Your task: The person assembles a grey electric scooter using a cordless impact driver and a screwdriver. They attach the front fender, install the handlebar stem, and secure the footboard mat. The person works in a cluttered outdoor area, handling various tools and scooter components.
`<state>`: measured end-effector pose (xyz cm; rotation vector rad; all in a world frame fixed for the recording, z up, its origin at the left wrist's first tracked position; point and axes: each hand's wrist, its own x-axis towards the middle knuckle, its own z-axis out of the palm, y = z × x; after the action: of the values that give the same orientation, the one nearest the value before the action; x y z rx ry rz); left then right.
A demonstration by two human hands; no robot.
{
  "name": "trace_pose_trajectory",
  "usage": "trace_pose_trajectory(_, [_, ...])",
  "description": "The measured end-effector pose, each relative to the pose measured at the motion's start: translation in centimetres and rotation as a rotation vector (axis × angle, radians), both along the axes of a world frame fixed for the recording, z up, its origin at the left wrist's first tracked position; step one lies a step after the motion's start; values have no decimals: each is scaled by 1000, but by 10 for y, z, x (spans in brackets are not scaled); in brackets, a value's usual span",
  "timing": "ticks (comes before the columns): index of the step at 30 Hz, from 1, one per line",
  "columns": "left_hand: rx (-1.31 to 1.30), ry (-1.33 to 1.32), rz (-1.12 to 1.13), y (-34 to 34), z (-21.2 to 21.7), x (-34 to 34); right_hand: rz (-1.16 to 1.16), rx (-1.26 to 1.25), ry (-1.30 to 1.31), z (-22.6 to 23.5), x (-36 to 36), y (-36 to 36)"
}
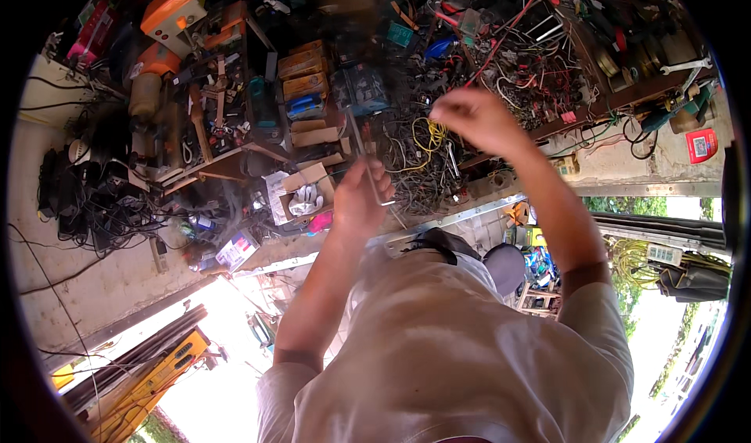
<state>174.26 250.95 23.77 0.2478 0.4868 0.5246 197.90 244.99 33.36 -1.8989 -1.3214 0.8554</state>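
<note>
My left hand point(361, 197) is closed around a thin grey metal rod point(361, 139). The rod slants up past the fingers toward the bench, and a short bend shows at its lower end. My right hand point(483, 121) is raised over the heap of wires, its fingertips drawn together in a pinch; blur hides whatever they may hold. Just below those fingertips lies a coil of yellow wire point(429, 142). Beyond the rod are a dark blue-grey case point(361, 89) and stacked orange-brown boxes point(303, 71).
An open carton point(305, 197) with white contents sits left of my left hand. Tangled wires and small parts point(532, 83) cover the bench's right side. Black cables and adapters point(78, 185) lie far left. A metal edge point(469, 212) runs along the bench front.
</note>
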Motion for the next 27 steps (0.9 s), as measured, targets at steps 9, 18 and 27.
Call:
trace_pose_trajectory(9, [444,314,-302,-24,1,46,-240,40,896,-61,-44,-26])
trace_pose_trajectory(18, [155,526,-15,8,-91,12,-786,429,125,-60,42,-68])
trace_pose_trajectory(27, [230,775,-39,-2,-178,-112,-685,834,243,-40,75,-62])
